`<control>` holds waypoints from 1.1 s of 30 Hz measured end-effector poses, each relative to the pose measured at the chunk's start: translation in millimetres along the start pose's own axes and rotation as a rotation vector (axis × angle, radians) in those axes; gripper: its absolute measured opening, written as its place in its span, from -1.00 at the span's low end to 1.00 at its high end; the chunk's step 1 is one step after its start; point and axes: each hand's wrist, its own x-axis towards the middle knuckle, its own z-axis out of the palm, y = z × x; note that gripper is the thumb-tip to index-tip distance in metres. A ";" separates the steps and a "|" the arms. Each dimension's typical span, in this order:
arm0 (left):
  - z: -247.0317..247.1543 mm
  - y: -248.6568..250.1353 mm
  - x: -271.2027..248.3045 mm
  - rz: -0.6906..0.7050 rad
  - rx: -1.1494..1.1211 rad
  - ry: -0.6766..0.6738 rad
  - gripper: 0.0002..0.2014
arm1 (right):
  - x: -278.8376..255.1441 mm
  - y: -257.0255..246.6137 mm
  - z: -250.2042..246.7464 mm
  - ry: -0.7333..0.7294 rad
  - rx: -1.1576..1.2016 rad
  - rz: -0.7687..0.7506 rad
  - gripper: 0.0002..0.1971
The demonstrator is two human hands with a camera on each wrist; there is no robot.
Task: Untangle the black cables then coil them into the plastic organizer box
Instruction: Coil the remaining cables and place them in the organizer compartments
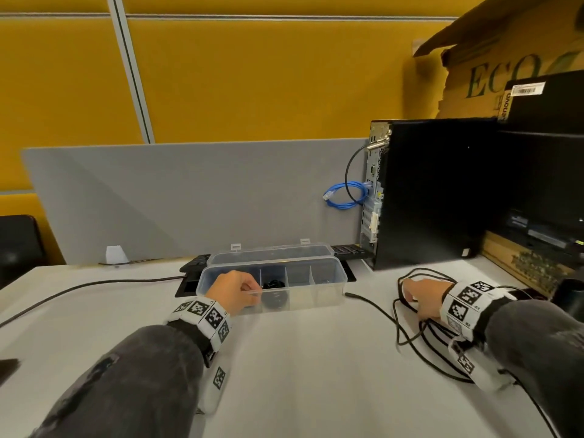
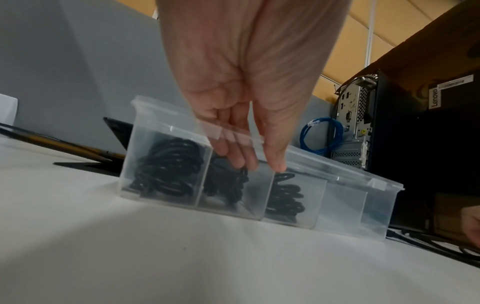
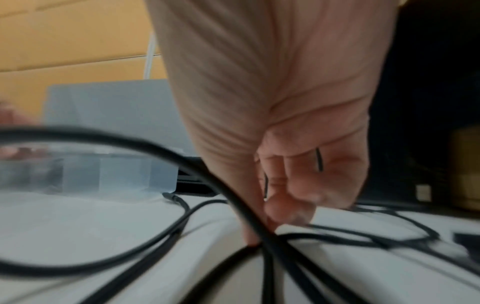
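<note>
The left hand (image 1: pixel 235 292) reaches over the near wall of the clear box (image 1: pixel 328 297), fingers (image 2: pixel 233 158) curled down into the second compartment from the left onto a coiled cable (image 2: pixel 228 185); whether they pinch it I cannot tell. The right hand (image 1: pixel 423 298), to the right of the box, clasps loops of the loose black cable (image 1: pixel 407 336) lying on the white table (image 1: pixel 284 374).

Three left compartments hold coils, the right ones look free. If the left hand lifts, the coil may spring out. Pulling the loose loops hard could tighten a knot or drag the light box.
</note>
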 end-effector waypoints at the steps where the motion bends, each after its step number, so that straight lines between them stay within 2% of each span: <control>1: -1.8 1.1 -2.9 -0.002 0.017 -0.003 -0.88 | -0.6 1.7 2.3 -0.003 0.016 0.017 -0.65; 2: -3.6 2.5 -5.5 -0.002 0.030 -0.007 -0.86 | -0.5 2.2 5.7 0.001 0.030 0.027 -0.72; 3: -5.3 4.2 -8.0 -0.003 0.034 -0.010 -0.85 | -1.7 2.1 8.3 0.003 0.021 0.029 -0.88; 4: -7.3 6.2 -10.6 -0.003 0.029 -0.010 -0.85 | 0.1 3.1 12.0 0.015 0.043 0.033 -0.87; 5: -9.9 9.1 -13.3 0.000 0.030 -0.010 -0.84 | 3.4 4.6 14.6 0.023 0.054 0.053 -0.72; 6: -12.7 12.8 -15.9 0.011 0.049 -0.011 -0.82 | 2.8 4.6 12.7 0.040 0.076 0.067 -0.67; 9: -22.4 30.0 -23.2 0.055 0.084 -0.010 -0.79 | -7.5 5.2 -7.0 0.239 0.136 0.053 -0.84; 12: -21.2 63.8 -33.5 0.110 -0.078 -0.034 -0.75 | -28.9 1.6 -35.8 0.362 0.308 0.035 -0.78; 15: -3.6 107.8 -41.9 0.113 -0.232 -0.127 -0.42 | -51.6 -9.0 -54.0 0.421 0.530 -0.083 -0.78; 17: 13.4 131.7 -47.6 0.059 -0.333 -0.283 -0.20 | -63.7 -20.2 -60.0 0.479 0.653 -0.154 -0.81; 18: 21.9 139.9 -51.2 0.038 -0.434 -0.364 -0.19 | -69.0 -26.0 -61.8 0.503 0.699 -0.182 -0.81; 19: 28.6 145.0 -53.9 0.022 -0.578 -0.435 -0.27 | -71.4 -30.7 -62.5 0.509 0.737 -0.210 -0.82; 21: 32.8 147.0 -58.2 0.008 -0.917 -0.505 -0.65 | -73.5 -35.1 -61.8 0.490 0.761 -0.251 -0.85; 22: 29.8 142.8 -58.6 0.004 -1.090 -0.490 -0.83 | -72.5 -33.6 -61.4 0.477 0.759 -0.250 -0.86; 23: 24.9 137.3 -58.1 0.003 -1.239 -0.457 -0.90 | -68.3 -27.4 -59.3 0.469 0.735 -0.222 -0.86; 26: -6.4 110.6 -52.1 0.017 -1.492 -0.338 -0.77 | -50.5 2.9 -49.9 0.472 0.584 -0.072 -0.88; 29: -48.3 76.9 -47.7 0.024 -1.559 -0.208 -0.84 | -30.8 32.6 -33.2 0.468 0.449 0.073 -0.89; 31: -72.1 56.6 -46.2 0.024 -1.556 -0.077 -0.86 | -21.5 46.9 -20.7 0.436 0.354 0.183 -0.88; 33: -89.8 38.3 -44.9 0.006 -1.505 0.100 -0.83 | -17.7 57.3 -8.9 0.374 0.210 0.298 -0.72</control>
